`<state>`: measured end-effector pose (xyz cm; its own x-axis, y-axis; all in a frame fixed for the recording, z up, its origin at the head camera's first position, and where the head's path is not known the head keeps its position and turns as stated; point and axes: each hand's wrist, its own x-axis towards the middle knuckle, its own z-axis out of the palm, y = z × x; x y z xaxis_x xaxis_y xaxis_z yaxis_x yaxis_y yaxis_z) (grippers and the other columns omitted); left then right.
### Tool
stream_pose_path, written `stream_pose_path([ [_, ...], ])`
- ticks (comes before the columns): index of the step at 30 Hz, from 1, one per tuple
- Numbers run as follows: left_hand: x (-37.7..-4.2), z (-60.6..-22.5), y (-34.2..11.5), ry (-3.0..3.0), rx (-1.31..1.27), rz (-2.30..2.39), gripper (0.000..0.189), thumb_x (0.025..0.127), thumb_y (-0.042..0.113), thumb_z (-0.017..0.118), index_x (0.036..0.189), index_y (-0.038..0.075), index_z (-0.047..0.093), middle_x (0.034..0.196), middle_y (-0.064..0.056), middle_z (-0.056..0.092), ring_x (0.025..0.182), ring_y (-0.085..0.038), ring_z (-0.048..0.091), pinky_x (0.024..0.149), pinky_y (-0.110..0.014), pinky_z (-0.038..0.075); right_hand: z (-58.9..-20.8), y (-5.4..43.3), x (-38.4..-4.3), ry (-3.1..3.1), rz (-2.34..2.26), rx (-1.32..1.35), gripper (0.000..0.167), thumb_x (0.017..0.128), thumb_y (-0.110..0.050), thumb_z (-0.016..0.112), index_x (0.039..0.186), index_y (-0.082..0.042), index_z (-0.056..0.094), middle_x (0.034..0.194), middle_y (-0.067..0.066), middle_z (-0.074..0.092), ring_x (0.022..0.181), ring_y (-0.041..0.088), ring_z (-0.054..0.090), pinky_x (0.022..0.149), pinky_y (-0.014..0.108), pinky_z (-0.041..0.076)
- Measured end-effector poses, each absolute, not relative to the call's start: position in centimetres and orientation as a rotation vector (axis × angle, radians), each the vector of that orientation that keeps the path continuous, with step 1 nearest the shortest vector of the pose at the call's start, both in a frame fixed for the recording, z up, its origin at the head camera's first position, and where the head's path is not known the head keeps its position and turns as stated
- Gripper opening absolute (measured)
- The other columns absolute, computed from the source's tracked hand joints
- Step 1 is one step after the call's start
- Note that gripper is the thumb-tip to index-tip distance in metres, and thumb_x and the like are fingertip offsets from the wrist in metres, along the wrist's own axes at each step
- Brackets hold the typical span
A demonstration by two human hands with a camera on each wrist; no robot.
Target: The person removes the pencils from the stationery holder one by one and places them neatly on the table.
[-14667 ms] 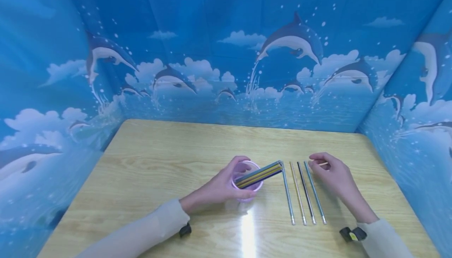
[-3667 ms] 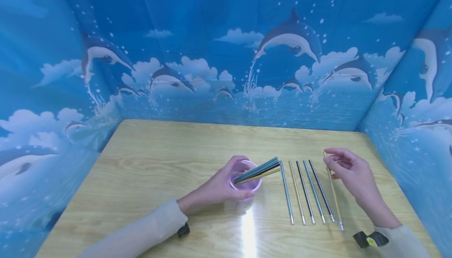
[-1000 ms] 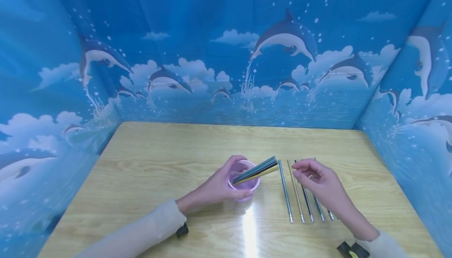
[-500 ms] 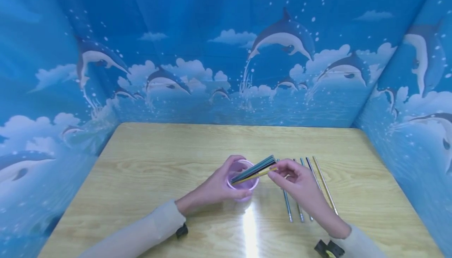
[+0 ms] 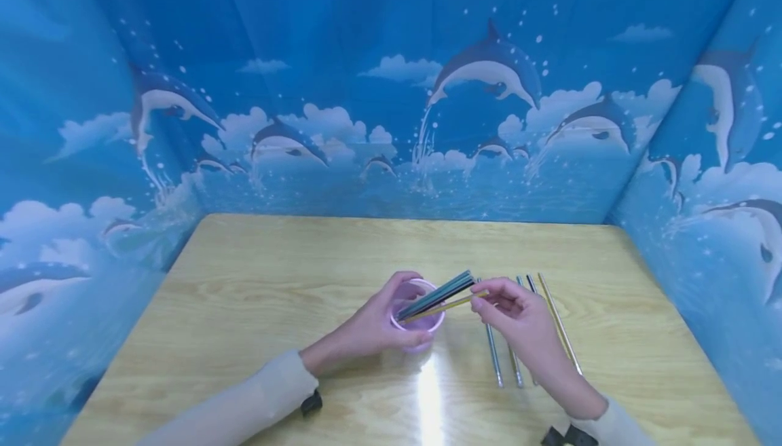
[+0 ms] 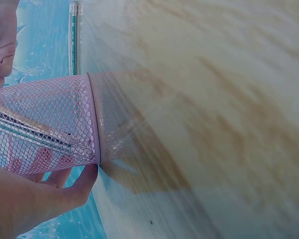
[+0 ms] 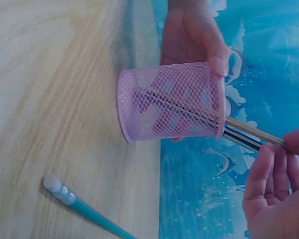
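My left hand grips a pink mesh pencil cup round its side. The left wrist view shows the cup's base close to the tabletop. Several pencils in teal, black and yellow lean to the right out of the cup. With thumb and fingers my right hand pinches the upper end of a yellow pencil; its lower part is still inside the cup, as the right wrist view also shows. Beneath and beside the right hand lies a row of pencils, partly hidden by it, from a teal pencil to a yellow pencil.
The wooden table carries the cup and the pencil row, whose eraser ends face me. Blue dolphin-print curtains stand along the table's back and sides. A bright light reflection lies in front of the cup.
Since the oldest frame, a dark pencil and a yellow pencil have joined the row's right end. My right hand has moved left from there to the cup and now draws one yellow pencil slightly outward.
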<state>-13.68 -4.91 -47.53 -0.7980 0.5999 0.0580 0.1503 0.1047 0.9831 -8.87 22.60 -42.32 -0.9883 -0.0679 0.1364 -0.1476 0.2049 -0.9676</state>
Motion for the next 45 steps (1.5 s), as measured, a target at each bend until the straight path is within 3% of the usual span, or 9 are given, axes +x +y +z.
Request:
stream_pose_path([
  [8,-13.6,-47.6,-4.8,2.056,0.701,1.732,0.089,0.086,0.022,0.096,0.156,0.033,0.043,0.149,-0.001,0.062,0.136,-0.025,0.061,0.114,-0.047,0.051,-41.1,23.9,-8.7,-2.177,2.058,0.185,0.021,0.102,0.003,0.074,0.121,0.010,0.070,0.114,0.011,0.076,0.102,0.020,0.075,0.092,0.029,0.063],
  [18,-13.6,-47.7,-4.6,2.048,0.668,1.743,0.085,0.087,0.023,0.095,0.155,0.033,0.045,0.147,-0.003,0.062,0.138,-0.026,0.059,0.112,-0.047,0.053,-39.9,24.5,-8.5,-1.747,2.216,0.214,0.014,0.103,0.017,0.062,0.116,0.014,0.066,0.106,0.013,0.077,0.096,0.018,0.074,0.092,0.029,0.063],
  [23,-13.6,-47.6,-4.6,2.079,0.663,1.716,0.090,0.085,0.026,0.097,0.156,0.035,0.044,0.148,-0.001,0.061,0.138,-0.025,0.059,0.110,-0.045,0.054,-39.1,25.5,-8.7,-1.421,2.390,0.403,0.021,0.104,0.024,0.049,0.115,0.014,0.064,0.107,0.020,0.075,0.102,0.027,0.075,0.095,0.034,0.063],
  [27,-13.6,-47.4,-4.7,2.083,0.652,1.712,0.090,0.085,0.026,0.097,0.156,0.035,0.044,0.148,-0.001,0.061,0.138,-0.027,0.059,0.109,-0.044,0.056,-38.6,26.3,-9.0,-1.203,2.472,0.501,0.022,0.103,0.027,0.043,0.115,0.020,0.060,0.109,0.027,0.072,0.102,0.037,0.075,0.097,0.041,0.063],
  [32,-13.6,-47.3,-4.8,2.071,0.644,1.718,0.089,0.085,0.024,0.096,0.156,0.036,0.044,0.148,-0.003,0.061,0.139,-0.028,0.059,0.110,-0.044,0.055,-38.4,27.5,-9.2,-1.193,2.466,0.499,0.022,0.103,0.028,0.042,0.114,0.021,0.059,0.108,0.028,0.070,0.100,0.037,0.075,0.093,0.043,0.065],
  [39,-13.6,-47.3,-4.8,2.076,0.650,1.707,0.090,0.086,0.025,0.096,0.158,0.036,0.042,0.148,-0.002,0.061,0.138,-0.028,0.059,0.110,-0.044,0.055,-38.6,29.9,-9.9,-1.445,2.381,0.367,0.021,0.104,0.022,0.052,0.117,0.011,0.064,0.109,0.018,0.072,0.100,0.027,0.076,0.088,0.035,0.065],
  [45,-13.5,-47.3,-4.9,2.089,0.642,1.693,0.090,0.086,0.028,0.096,0.158,0.036,0.042,0.148,-0.001,0.062,0.138,-0.027,0.060,0.111,-0.047,0.054,-39.2,31.9,-10.9,-1.611,2.290,0.184,0.015,0.105,0.015,0.059,0.117,0.010,0.067,0.106,0.014,0.074,0.095,0.022,0.076,0.083,0.032,0.066],
])
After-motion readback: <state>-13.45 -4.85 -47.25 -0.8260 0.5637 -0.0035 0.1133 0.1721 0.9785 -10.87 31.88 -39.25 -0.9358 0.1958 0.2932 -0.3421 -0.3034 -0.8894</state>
